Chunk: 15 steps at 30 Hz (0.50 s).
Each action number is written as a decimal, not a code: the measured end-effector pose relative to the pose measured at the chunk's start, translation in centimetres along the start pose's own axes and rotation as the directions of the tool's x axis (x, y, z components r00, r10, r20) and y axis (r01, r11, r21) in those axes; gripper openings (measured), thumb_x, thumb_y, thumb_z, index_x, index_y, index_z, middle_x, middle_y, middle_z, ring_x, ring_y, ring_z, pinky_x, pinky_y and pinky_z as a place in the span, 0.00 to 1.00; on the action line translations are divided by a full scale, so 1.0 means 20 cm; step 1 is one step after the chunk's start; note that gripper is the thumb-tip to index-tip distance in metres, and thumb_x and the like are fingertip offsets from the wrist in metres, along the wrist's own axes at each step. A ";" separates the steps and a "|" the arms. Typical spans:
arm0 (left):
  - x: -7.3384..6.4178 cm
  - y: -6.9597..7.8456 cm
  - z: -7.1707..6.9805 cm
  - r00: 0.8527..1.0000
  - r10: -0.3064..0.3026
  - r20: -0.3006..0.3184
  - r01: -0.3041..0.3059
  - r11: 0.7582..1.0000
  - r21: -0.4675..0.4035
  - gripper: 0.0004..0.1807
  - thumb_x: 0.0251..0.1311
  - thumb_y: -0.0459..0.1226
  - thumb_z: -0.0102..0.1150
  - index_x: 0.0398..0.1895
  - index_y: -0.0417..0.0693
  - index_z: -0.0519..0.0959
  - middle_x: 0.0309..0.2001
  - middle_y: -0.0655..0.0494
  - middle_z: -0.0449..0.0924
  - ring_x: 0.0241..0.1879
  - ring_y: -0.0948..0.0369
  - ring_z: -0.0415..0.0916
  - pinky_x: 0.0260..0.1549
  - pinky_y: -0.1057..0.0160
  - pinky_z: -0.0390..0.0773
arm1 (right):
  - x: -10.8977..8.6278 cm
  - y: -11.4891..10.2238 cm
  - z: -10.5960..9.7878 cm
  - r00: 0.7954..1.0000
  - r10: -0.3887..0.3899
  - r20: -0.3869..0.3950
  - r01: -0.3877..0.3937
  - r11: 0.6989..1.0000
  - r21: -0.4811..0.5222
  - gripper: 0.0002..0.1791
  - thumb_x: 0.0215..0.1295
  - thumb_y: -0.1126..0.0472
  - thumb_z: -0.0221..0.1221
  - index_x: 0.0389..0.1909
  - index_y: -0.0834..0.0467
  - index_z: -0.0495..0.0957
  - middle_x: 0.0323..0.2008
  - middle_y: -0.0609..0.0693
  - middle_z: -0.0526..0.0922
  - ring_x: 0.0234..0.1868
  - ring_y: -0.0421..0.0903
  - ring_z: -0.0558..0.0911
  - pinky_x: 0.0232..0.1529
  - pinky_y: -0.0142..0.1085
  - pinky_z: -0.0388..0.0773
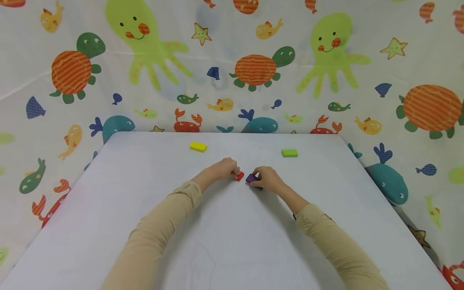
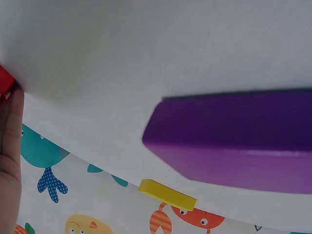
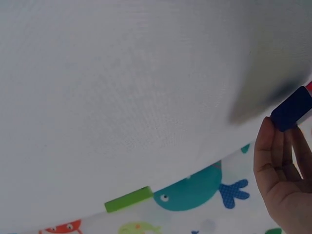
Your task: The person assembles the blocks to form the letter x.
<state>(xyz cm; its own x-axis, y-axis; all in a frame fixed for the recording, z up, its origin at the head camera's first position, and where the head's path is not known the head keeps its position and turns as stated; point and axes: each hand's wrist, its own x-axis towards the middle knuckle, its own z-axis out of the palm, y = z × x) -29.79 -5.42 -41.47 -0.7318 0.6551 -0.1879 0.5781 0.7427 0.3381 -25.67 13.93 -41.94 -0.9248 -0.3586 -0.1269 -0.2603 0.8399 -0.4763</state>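
Observation:
In the head view my left hand (image 1: 225, 167) pinches a small red block (image 1: 240, 176) near the middle of the white table. My right hand (image 1: 268, 178) grips a dark purple block (image 1: 251, 178) just right of it, with a narrow gap between the two blocks. The right wrist view shows that block (image 3: 292, 108) almost navy at the fingertips, with a sliver of red beyond. In the left wrist view, fingers touch the red block (image 2: 6, 80) at the left edge. Close to that camera looms a large purple block-like shape (image 2: 234, 141); whether it is the same block I cannot tell.
A yellow block (image 1: 198, 146) lies toward the table's back, left of the hands. At the back right lies a green block (image 1: 289, 153). Behind the white table (image 1: 224, 241) hangs a cloth (image 1: 224, 52) printed with sea animals.

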 end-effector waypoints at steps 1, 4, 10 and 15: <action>0.00 -0.01 0.00 1.000 -0.009 0.009 0.009 1.000 -0.009 0.12 0.59 0.33 0.60 0.45 0.39 0.83 0.37 0.47 0.83 0.33 0.59 0.70 0.46 0.66 0.78 | 0.00 -0.01 0.00 1.000 -0.003 -0.003 0.003 1.000 -0.001 0.20 0.55 0.58 0.67 0.46 0.65 0.79 0.32 0.55 0.81 0.30 0.44 0.74 0.31 0.30 0.72; 0.03 -0.03 0.00 0.999 -0.005 0.034 0.006 1.000 -0.027 0.11 0.59 0.33 0.60 0.43 0.40 0.84 0.35 0.49 0.82 0.33 0.59 0.71 0.44 0.66 0.78 | 0.01 -0.02 0.01 1.000 -0.011 -0.002 0.011 1.000 -0.002 0.20 0.55 0.58 0.67 0.46 0.65 0.79 0.32 0.55 0.81 0.30 0.44 0.74 0.31 0.30 0.73; 0.09 -0.10 0.03 0.994 0.110 0.025 -0.110 0.994 0.007 0.08 0.59 0.36 0.61 0.37 0.44 0.87 0.30 0.52 0.81 0.30 0.61 0.70 0.39 0.69 0.76 | 0.02 -0.04 0.03 1.000 0.005 -0.003 -0.005 1.000 -0.005 0.20 0.54 0.58 0.67 0.45 0.64 0.79 0.33 0.55 0.82 0.31 0.43 0.73 0.33 0.31 0.73; 0.03 -0.03 -0.01 0.995 0.101 0.010 -0.101 0.993 0.058 0.08 0.58 0.32 0.61 0.38 0.38 0.85 0.32 0.47 0.82 0.29 0.61 0.69 0.39 0.67 0.76 | 0.03 -0.06 0.04 1.000 -0.009 -0.004 0.009 1.000 -0.004 0.20 0.54 0.57 0.68 0.45 0.64 0.79 0.35 0.55 0.82 0.32 0.43 0.74 0.35 0.32 0.73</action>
<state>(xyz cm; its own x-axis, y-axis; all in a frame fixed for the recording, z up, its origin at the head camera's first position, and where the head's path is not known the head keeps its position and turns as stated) -30.66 -5.57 -41.71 -0.6662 0.7280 -0.1616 0.6693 0.6793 0.3011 -25.68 12.29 -42.17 -0.9238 -0.3641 -0.1189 -0.2694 0.8383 -0.4739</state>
